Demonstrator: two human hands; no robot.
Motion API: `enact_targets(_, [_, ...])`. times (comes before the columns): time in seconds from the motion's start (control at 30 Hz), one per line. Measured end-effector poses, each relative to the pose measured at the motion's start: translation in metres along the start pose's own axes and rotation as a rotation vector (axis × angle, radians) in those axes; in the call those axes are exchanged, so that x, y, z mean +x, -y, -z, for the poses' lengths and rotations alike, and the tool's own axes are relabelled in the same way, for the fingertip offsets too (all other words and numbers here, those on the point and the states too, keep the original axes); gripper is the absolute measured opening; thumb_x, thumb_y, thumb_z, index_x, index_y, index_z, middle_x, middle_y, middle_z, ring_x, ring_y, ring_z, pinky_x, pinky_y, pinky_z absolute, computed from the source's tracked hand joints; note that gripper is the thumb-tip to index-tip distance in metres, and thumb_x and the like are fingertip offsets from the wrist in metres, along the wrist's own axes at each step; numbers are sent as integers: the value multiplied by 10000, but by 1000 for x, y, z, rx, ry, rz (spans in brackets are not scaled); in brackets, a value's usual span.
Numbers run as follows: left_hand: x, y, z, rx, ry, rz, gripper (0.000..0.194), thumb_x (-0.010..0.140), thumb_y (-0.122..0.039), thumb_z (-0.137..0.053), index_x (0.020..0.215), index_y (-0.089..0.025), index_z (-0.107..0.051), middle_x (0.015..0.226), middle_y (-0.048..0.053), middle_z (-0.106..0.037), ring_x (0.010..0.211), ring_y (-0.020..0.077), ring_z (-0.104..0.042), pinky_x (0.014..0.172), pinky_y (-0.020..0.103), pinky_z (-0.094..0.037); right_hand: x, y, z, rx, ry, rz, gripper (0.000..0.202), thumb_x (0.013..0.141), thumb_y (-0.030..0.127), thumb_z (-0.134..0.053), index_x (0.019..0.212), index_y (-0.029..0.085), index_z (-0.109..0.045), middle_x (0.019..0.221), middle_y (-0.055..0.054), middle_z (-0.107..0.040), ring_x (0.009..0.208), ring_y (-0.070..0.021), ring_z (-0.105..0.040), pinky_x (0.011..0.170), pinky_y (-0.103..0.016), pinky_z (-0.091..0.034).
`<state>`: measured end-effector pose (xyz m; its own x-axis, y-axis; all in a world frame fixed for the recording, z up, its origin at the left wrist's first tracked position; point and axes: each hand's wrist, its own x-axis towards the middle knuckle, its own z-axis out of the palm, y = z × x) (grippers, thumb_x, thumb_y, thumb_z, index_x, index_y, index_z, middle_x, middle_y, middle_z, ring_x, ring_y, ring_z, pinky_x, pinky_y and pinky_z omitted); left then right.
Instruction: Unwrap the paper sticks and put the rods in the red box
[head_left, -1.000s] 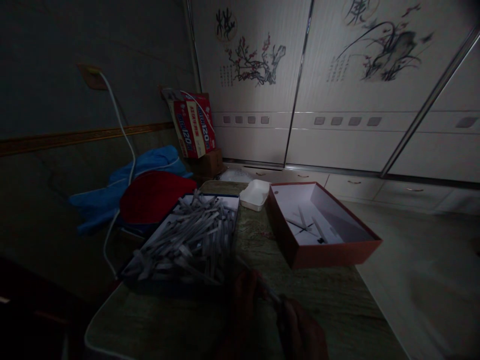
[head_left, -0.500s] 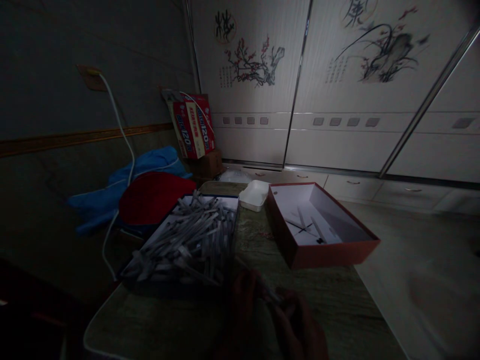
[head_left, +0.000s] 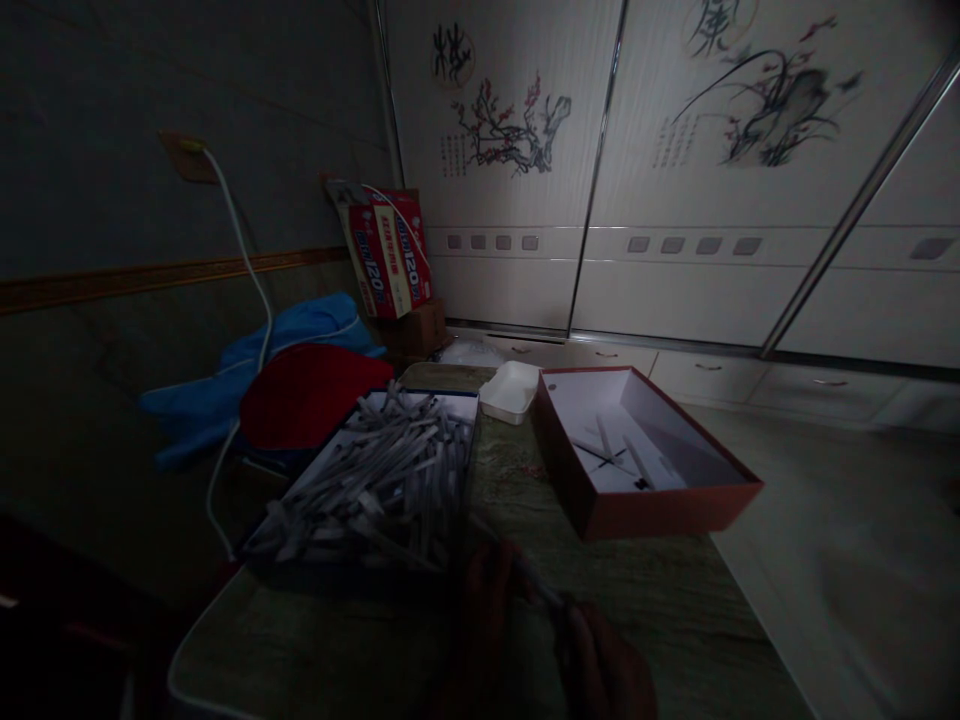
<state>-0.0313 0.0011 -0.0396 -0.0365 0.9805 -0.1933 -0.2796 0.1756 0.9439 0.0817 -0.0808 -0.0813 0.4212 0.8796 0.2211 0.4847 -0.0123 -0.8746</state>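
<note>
Near the table's front, my left hand (head_left: 486, 595) is closed around one part of a slim, pale pen (head_left: 538, 586). The fingers of my right hand (head_left: 606, 655) are closed on its nearer end. The pen slants from upper left to lower right between both hands; poor light hides its detail. To the left, a dark-blue-edged box (head_left: 463, 402) holds a heap of similar pale, slender pens (head_left: 394, 470). On the right, a red-brown box (head_left: 660, 512) with a white inside has a few thin pieces (head_left: 606, 455) lying in it, some clear and some dark.
A small white tray (head_left: 511, 392) stands between the boxes on the table (head_left: 517, 480). Behind the left box lie a red round item (head_left: 311, 395) and blue cloth (head_left: 315, 320). A white cable (head_left: 251, 270) hangs along the wall. Red cartons (head_left: 390, 255) are stacked by the wardrobe.
My right hand has shifted slightly down and to the right along the pen, so more of it shows between my hands. My left hand stays about where it was.
</note>
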Motion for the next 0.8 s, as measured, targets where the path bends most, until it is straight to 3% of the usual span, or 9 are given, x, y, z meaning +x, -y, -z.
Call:
enact_targets(0.13, [0,-1,1,44,-16,-30,480,577,-632,-670,657,-160,-632,526,-15,-597,493,144,-534,525,264,-441,-1,3,-1,-14,-1,-89,445,809,598,-452,1000,234,-621,744,-40,-703,630,-207,-663,586,-268,-489])
enact_targets(0.27, [0,-3,1,92,-60,-25,489,568,-632,-672,683,-157,-655,587,3,-622,540,164,-556,541,274,-446,-1,2,-2,-22,-52,1,481,867,568,-348,920,222,-677,935,-94,-721,827,-240,-679,727,-303,-493])
enact_targets(0.43, [-4,-10,-2,54,-43,-13,482,561,-638,-674,639,-165,-624,513,-18,-592,489,150,-537,509,266,-445,-1,5,1,-13,-7,-73,417,820,580,-449,973,240,-634,761,-43,-709,622,-201,-668,585,-269,-496])
enact_targets(0.57, [-6,-13,-5,-13,-32,-9,468,540,-618,-704,620,-166,-616,502,-25,-594,459,139,-536,478,258,-447,0,5,2,5,-49,-5,454,832,598,-406,915,242,-676,907,-75,-726,788,-225,-683,700,-287,-509])
enact_targets(0.73, [-4,-12,-5,-29,-58,3,481,509,-622,-719,602,-159,-627,499,-21,-586,470,132,-522,475,255,-449,0,12,1,18,-44,-54,483,815,615,-423,960,220,-662,730,-52,-717,561,-185,-660,537,-245,-503])
enact_targets(0.8, [-5,-13,-4,-14,-64,-6,473,514,-614,-722,618,-159,-639,520,-16,-600,488,136,-534,493,255,-455,1,16,3,0,-50,-49,491,804,623,-432,966,223,-668,699,-52,-709,568,-193,-660,534,-245,-507])
